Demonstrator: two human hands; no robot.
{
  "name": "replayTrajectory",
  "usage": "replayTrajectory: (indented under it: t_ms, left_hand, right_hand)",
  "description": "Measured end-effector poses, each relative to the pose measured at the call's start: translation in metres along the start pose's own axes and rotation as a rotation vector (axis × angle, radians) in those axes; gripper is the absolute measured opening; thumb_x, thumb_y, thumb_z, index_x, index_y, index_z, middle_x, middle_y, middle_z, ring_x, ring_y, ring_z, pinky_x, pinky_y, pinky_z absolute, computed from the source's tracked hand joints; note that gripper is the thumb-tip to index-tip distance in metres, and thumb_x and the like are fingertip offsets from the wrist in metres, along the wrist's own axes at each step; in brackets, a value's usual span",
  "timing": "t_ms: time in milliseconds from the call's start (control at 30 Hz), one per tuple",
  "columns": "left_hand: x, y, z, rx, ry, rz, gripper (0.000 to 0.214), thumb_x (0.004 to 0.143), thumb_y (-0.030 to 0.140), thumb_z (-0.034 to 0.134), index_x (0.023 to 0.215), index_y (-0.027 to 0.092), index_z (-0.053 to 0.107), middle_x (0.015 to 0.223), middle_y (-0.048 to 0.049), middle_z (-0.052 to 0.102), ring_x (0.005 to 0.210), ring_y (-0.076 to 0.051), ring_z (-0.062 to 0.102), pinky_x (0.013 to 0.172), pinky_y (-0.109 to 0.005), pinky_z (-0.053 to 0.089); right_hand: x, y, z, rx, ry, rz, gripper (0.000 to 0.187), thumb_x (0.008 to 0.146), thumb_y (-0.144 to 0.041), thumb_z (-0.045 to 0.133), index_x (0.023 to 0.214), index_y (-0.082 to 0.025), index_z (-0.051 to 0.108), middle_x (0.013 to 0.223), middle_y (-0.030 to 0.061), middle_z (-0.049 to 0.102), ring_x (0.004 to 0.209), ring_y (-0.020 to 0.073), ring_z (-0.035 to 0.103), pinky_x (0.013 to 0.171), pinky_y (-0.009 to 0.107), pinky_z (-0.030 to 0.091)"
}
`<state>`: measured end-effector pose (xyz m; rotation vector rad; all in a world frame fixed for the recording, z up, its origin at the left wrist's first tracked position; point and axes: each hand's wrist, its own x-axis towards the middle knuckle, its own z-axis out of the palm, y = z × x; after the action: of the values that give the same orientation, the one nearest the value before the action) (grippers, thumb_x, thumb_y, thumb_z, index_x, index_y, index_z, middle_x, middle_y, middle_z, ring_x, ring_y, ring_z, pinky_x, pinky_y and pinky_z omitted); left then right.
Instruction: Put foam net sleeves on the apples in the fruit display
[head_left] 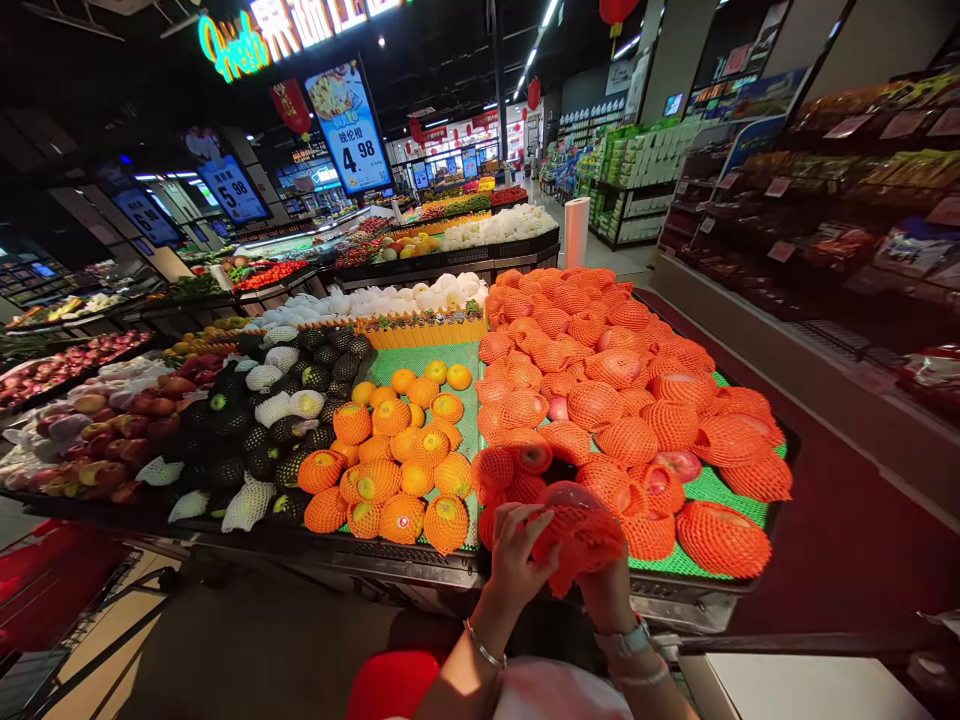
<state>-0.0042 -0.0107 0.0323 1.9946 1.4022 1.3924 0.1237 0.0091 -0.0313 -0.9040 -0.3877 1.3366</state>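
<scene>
Just past the front edge of the display, both hands are around a red apple in a red foam net (577, 530). My left hand (516, 552), a bracelet at its wrist, is closed with fingertips and thumb on the net's left side. My right hand (606, 590), with a watch at the wrist, grips from the lower right; most of its fingers are hidden behind the fruit. The net's edge hangs loose at the bottom. Behind the hands, several more red-netted apples (615, 370) are piled on a green mat (709, 490).
Oranges (403, 515), some in orange nets, lie left of the apples. Dark-skinned fruit (262, 460) and peach-like red fruit (97, 440) are farther left. A white plastic-bag roll (576, 232) stands behind the pile. Packaged goods fill shelves (847, 200) at right. A pale flat surface (802, 685) is at lower right.
</scene>
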Motion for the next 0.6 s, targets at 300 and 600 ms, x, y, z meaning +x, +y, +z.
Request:
replayTrajectory:
  t_ms: [300, 600]
  left_hand:
    - [0.007, 0.014, -0.005, -0.085, -0.102, -0.116, 0.05, 0.079, -0.002, 0.041, 0.12, 0.022, 0.057, 0.117, -0.0104, 0.063, 0.113, -0.025, 0.06, 0.1, -0.044, 0.05]
    - [0.025, 0.019, -0.03, -0.19, -0.276, -0.247, 0.025, 0.095, 0.018, 0.037, 0.105, 0.02, 0.059, 0.103, -0.008, 0.067, 0.099, -0.02, 0.063, 0.09, -0.035, 0.05]
  right_hand:
    - [-0.001, -0.016, 0.002, -0.004, -0.002, 0.131, 0.046, 0.072, -0.066, 0.061, 0.095, -0.027, 0.068, 0.1, 0.0052, 0.073, 0.094, 0.0274, 0.069, 0.081, 0.042, 0.059]
    - [0.004, -0.026, 0.003, -0.085, -0.092, 0.12, 0.049, 0.065, -0.068, 0.064, 0.081, -0.023, 0.075, 0.085, 0.0131, 0.074, 0.082, 0.037, 0.07, 0.076, 0.057, 0.057]
